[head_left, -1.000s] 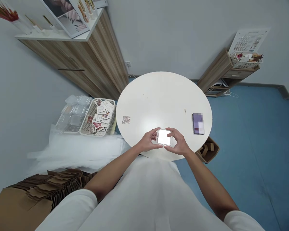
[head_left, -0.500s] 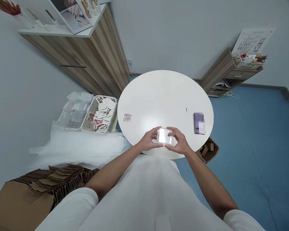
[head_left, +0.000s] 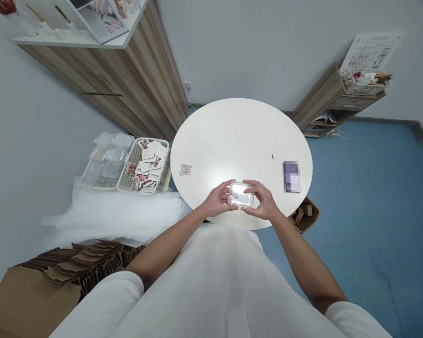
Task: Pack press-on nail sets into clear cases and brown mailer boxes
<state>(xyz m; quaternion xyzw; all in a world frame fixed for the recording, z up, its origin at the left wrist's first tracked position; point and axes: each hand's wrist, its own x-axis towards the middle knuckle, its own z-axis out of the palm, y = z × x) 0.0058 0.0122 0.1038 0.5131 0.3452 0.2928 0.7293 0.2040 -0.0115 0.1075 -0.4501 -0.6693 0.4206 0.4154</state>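
Observation:
Between my hands is a small clear plastic box (head_left: 240,196), held over the near edge of the round white table (head_left: 246,126). My left hand (head_left: 216,201) grips its left end, thumb below and fingers above. On its right end my right hand (head_left: 262,201) closes in the same way, with one finger lying across the top. Glare covers the box, so I cannot tell what is inside. A small set of press-on nails (head_left: 185,170) lies on the table to the left. Toward the right edge rests a purple item (head_left: 291,177), blurred by pixels.
Left of the table stand a white basket (head_left: 121,180) of printed cards and a tray of clear plastic boxes (head_left: 107,159). White sheets (head_left: 120,211) and a stack of folded cardboard (head_left: 31,295) lie nearer. An opened carton (head_left: 312,220) sits at the lower right.
The box has tilted slightly, and glare on it has lessened. Both hands keep hold of it. The whole view has shifted a little.

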